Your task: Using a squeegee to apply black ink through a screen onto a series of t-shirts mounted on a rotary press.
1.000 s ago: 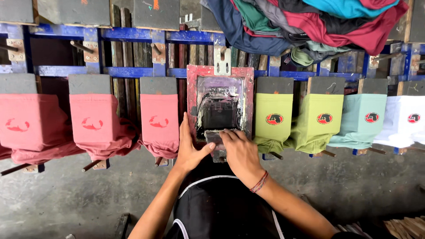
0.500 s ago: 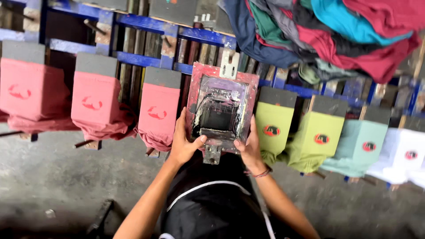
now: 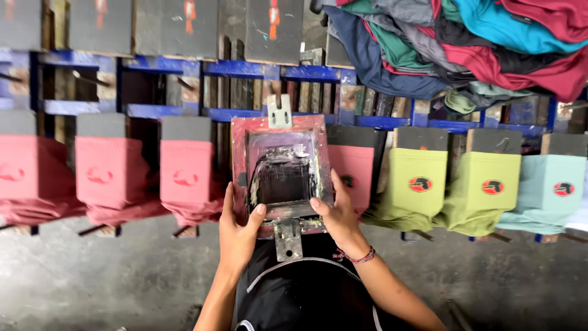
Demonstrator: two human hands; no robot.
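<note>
A red-framed printing screen (image 3: 282,171) with a dark, ink-smeared mesh lies flat over one pallet in a row of shirt-covered boards. My left hand (image 3: 236,230) grips its lower left edge, thumb on top of the frame. My right hand (image 3: 337,211), with a red cord bracelet at the wrist, grips the lower right edge. A metal bracket (image 3: 288,239) sticks out of the frame's near side between my hands, and a second one (image 3: 279,110) at the far side. A pink shirt (image 3: 358,178) with a round print shows just right of the screen.
Pink shirts (image 3: 187,178) with red marks hang on boards to the left. Green shirts (image 3: 419,184) and a pale mint one (image 3: 560,187) with round red-black prints hang to the right. A pile of mixed coloured shirts (image 3: 465,46) lies on the blue rack (image 3: 257,70). Grey concrete floor (image 3: 92,282) below.
The screen and both hands have shifted left along the row by one board, from beside the green shirt to beside the pink ones. My hands moved from the frame's near bracket to its side edges.
</note>
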